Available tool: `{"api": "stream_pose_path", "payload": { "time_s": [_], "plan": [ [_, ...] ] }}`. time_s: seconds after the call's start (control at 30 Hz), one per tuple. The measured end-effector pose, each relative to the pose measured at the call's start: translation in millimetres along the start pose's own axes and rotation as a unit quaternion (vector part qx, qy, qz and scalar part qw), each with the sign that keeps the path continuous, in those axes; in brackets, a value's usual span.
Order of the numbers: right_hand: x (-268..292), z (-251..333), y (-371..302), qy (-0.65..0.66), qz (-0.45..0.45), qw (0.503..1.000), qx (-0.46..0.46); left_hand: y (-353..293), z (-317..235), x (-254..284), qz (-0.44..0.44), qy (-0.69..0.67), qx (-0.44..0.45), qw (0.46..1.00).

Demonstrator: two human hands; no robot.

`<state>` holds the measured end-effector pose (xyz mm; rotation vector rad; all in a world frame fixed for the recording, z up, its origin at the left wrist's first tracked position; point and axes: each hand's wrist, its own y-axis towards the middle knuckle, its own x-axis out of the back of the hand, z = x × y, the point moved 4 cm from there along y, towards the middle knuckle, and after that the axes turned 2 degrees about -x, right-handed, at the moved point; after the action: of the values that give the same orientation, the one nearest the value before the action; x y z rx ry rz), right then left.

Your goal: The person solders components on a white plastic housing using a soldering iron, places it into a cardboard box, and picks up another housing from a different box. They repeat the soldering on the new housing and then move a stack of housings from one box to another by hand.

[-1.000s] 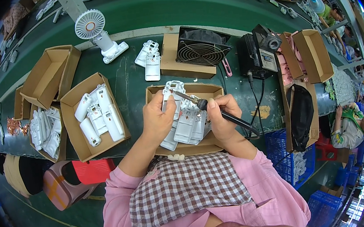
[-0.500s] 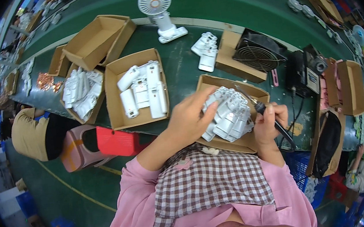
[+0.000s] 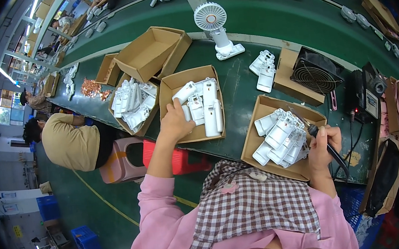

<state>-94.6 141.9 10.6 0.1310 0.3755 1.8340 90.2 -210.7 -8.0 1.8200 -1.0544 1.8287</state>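
Observation:
My right hand (image 3: 322, 148) is wrapped around a black-handled soldering iron (image 3: 332, 152), its tip angled up and left over the right cardboard box (image 3: 249, 144). Inside that box lies a pile of white plastic housings (image 3: 281, 138), near the iron but held by neither hand. Over the left side of the middle cardboard box (image 3: 162, 87), my left hand (image 3: 176, 123) has its fingers and thumb around a white plastic casing (image 3: 187, 113), partly covered by the hand. More white casings (image 3: 210, 99) lie beside it in the same box.
A small white fan (image 3: 219, 35) stands at the back. White parts (image 3: 134, 102) fill another box at left, beside stacked boxes (image 3: 148, 52). A black fan (image 3: 318, 70) and a soldering station (image 3: 368, 92) with cables are at right. A co-worker (image 3: 72, 142) sits at left.
My left hand has left the housings in the right box and moved left to the casing in the middle box. My right hand still holds the soldering iron. The view has shifted left.

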Motion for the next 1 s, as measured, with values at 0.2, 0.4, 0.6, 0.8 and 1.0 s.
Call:
{"api": "stream_pose_path", "payload": {
  "time_s": [0.2, 0.4, 0.6, 0.8, 1.0],
  "plan": [
    [0, -2, -1, 0.013, -0.008, 1.0, -0.017, 0, -7, 1, 0.002, 0.006, 0.057, 0.998],
    [1, -2, 0, 0.028, -0.009, 0.999, -0.025, 3, 15, 18, -0.044, -0.137, 0.021, 0.989],
    [3, -3, 1, 0.045, -0.018, 0.998, -0.037, 15, 29, 23, 0.008, -0.647, -0.006, 0.763],
    [5, -2, 2, 0.046, -0.014, 0.999, -0.024, 10, 4, 10, -0.144, -0.59, -0.071, 0.791],
    [8, -5, 2, 0.036, -0.008, 0.999, -0.029, -18, -21, 11, -0.108, -0.177, -0.066, 0.976]
  ]
}}
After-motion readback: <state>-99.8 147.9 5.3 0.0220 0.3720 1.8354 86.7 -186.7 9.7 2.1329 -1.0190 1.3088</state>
